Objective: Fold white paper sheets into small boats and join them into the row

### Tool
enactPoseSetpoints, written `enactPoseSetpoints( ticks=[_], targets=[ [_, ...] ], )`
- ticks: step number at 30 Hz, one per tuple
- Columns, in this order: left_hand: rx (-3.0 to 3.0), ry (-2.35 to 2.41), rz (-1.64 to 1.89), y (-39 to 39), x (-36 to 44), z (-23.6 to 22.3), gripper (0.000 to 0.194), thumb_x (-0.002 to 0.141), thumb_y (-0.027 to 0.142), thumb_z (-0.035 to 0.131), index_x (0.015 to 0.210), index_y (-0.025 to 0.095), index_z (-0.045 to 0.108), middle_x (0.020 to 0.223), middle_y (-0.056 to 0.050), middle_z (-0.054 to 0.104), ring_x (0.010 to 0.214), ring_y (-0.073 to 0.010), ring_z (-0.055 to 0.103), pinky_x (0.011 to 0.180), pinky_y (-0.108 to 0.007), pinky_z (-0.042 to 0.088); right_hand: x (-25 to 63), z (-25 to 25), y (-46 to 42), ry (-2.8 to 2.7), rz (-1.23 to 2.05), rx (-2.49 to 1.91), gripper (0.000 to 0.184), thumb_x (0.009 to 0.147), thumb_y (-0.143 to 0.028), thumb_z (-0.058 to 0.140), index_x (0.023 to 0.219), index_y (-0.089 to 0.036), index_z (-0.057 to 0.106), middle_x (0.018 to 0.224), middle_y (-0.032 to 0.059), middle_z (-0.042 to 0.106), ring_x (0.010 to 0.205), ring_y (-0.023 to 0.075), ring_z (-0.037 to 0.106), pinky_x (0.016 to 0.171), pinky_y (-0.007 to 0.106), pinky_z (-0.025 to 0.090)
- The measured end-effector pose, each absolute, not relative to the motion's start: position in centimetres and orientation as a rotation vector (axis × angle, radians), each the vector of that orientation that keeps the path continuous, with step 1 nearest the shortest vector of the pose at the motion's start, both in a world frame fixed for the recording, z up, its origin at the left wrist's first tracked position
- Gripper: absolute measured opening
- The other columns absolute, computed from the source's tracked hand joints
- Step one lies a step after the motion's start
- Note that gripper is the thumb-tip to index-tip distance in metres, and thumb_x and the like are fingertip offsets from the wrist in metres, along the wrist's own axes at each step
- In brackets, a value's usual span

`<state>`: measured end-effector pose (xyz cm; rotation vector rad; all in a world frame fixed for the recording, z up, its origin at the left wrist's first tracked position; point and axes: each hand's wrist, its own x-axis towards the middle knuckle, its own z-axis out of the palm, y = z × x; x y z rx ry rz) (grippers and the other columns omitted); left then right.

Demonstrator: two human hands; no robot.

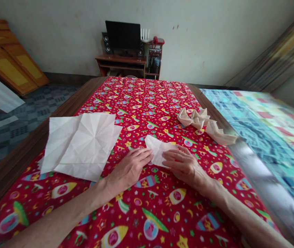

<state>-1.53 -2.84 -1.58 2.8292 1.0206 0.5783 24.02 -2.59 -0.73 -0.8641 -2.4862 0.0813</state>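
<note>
A small folded sheet of white paper (159, 148) lies on the red patterned cloth in front of me, with a slanted top edge. My left hand (135, 164) holds its left edge, fingers close together and the thumb hidden. On the opposite side, my right hand (185, 166) has its bent fingers over the paper's right part, which it partly covers. To the left rest several larger creased white sheets (87, 141), overlapping, with fold lines fanning out on the top one. Farther right stand pointed folded paper pieces (198, 119), beside a longer folded piece (219, 133).
The red cloth (149, 206) covers most of a brown wooden table (66, 103). Beyond its far end are a monitor (123, 36) and a red telephone (158, 40) on a desk. A bed with a patchwork cover (260, 127) adjoins on the right; a wooden cabinet (9, 58) stands left.
</note>
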Motion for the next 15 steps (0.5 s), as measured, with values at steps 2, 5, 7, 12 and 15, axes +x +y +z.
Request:
enactPoseSetpoints(
  ticks=[2, 5, 7, 12, 15],
  targets=[
    [2.829, 1.014, 0.584, -2.9, -1.6, -1.7, 0.046, 0.086, 0.001, 0.036, 0.129, 0.011, 0.051, 0.134, -0.009, 0.053, 0.127, -0.0199, 0.043, 0.107, -0.041, 0.039, 24.1, -0.6, -2.2, -2.448, 0.234, -0.893, 0.016, 0.090, -0.025, 0.054, 0.094, -0.025, 0.070, 0.099, 0.0044, 0.071, 0.092, 0.0165, 0.064, 0.091, 0.040, 0.043],
    [2.819, 0.997, 0.608, -3.0, -1.6, -1.8, 0.046, 0.086, 0.002, 0.036, 0.129, 0.012, 0.051, 0.134, -0.009, 0.053, 0.127, -0.0200, 0.044, 0.106, -0.042, 0.040, 24.1, -0.3, -1.8, -2.360, 0.497, -0.970, 0.019, 0.090, -0.031, 0.055, 0.087, -0.021, 0.071, 0.085, 0.0041, 0.071, 0.077, 0.0143, 0.064, 0.076, 0.029, 0.048],
    [2.808, 0.993, 0.624, -3.0, -1.6, -1.7, 0.047, 0.086, 0.002, 0.036, 0.130, 0.013, 0.050, 0.134, -0.009, 0.054, 0.126, -0.0204, 0.044, 0.105, -0.043, 0.041, 23.7, -0.1, -1.5, -2.277, 0.619, -1.062, 0.024, 0.089, -0.034, 0.055, 0.080, -0.019, 0.071, 0.077, 0.0041, 0.070, 0.070, 0.0142, 0.063, 0.067, 0.026, 0.047],
    [2.785, 1.017, 0.613, -3.2, -1.4, -1.5, 0.046, 0.087, 0.003, 0.036, 0.130, 0.013, 0.050, 0.134, -0.010, 0.053, 0.127, -0.0208, 0.044, 0.106, -0.043, 0.040, 22.3, 0.0, -0.7, -2.224, 0.610, -1.243, 0.026, 0.088, -0.033, 0.056, 0.070, -0.018, 0.068, 0.065, 0.0018, 0.065, 0.060, 0.0120, 0.057, 0.057, 0.023, 0.041],
    [2.770, 1.026, 0.603, -3.2, -1.4, -1.3, 0.046, 0.087, 0.003, 0.036, 0.130, 0.013, 0.050, 0.134, -0.009, 0.053, 0.127, -0.0209, 0.043, 0.107, -0.043, 0.039, 21.7, -0.3, -0.1, -2.221, 0.558, -1.258, 0.023, 0.087, -0.030, 0.057, 0.069, -0.018, 0.067, 0.065, 0.0004, 0.063, 0.061, 0.0113, 0.055, 0.057, 0.022, 0.038]
  ],
)
